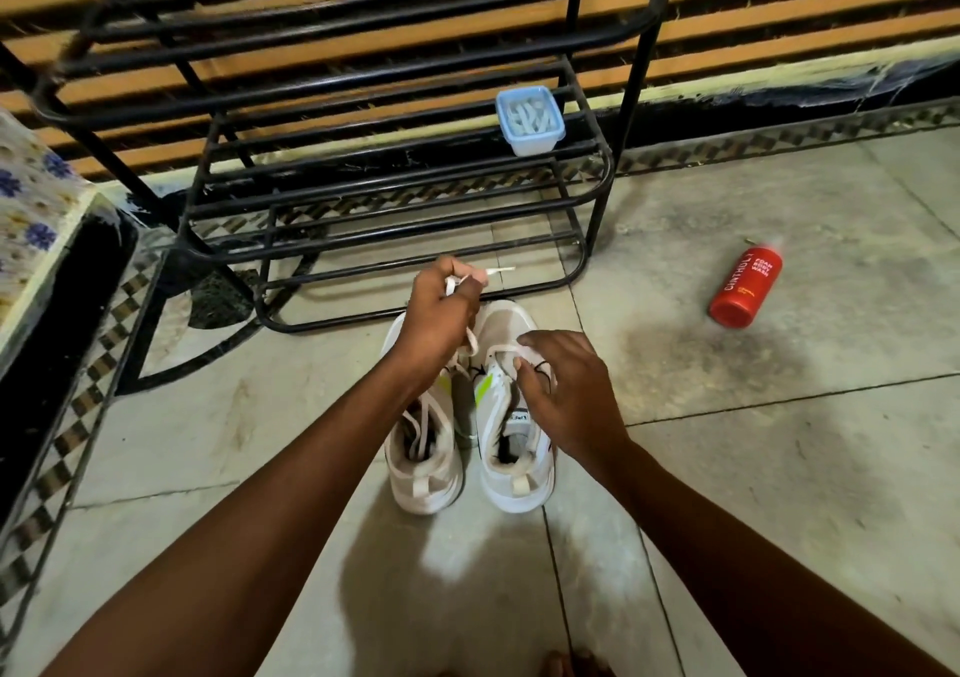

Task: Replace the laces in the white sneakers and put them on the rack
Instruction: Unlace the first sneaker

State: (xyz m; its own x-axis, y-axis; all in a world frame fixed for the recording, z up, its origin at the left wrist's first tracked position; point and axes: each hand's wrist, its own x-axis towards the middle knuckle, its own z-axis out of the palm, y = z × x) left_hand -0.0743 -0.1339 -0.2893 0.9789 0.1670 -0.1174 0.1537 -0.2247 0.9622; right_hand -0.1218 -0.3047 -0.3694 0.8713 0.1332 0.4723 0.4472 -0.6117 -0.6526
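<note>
Two sneakers (467, 416) stand side by side on the floor, toes toward the rack (395, 240) just beyond. Left hand (441, 313) is clenched round a lace (470, 336), drawn up and away from the right shoe's eyelets along its long axis. Right hand (566, 390), fingers curled, steadies that shoe's throat; whether it pinches the lace is unclear.
</note>
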